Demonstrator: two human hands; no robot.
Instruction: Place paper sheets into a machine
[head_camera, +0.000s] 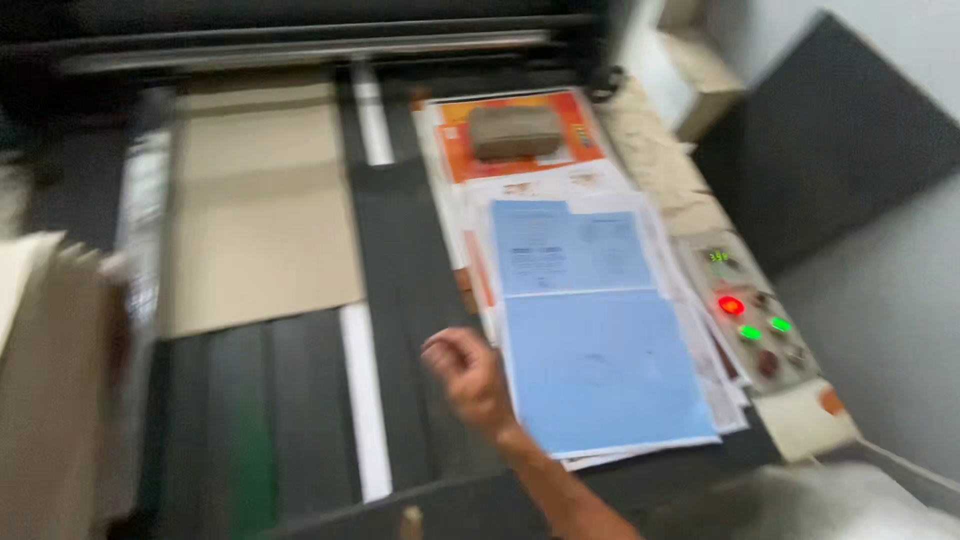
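Right hand raised above the dark machine bed, fingers curled into a loose fist, nothing seen held. Positioned just beside the left edge of the blue sheet, knuckles close to that edge; contact with the paper not determinable through motion blur. Forearm entering from the lower right, crossing the near edge of the bed.

Left hand not distinguishable. Blurred pale stack of board filling the lower left corner, overlapping the near-left edge of the bed; grip on it not determinable.

Blue sheet topmost on a fanned pile of white papers, pile edges stepping out to the right and near side. Second blue sheet lying just beyond, its near edge meeting the first.

Control panel to the right of the pile, one red lamp and two green lamps lit, pile edge overlapping the panel's left side.

Open dark bed between hand and brown cardboard sheet, crossed by a white strip running near to far. Cardboard lying flat, near edge slightly skewed, well apart from the hand.

Farther back, orange printed sheet bearing a grey-brown rectangular block. Dark machine housing closing off the far edge.
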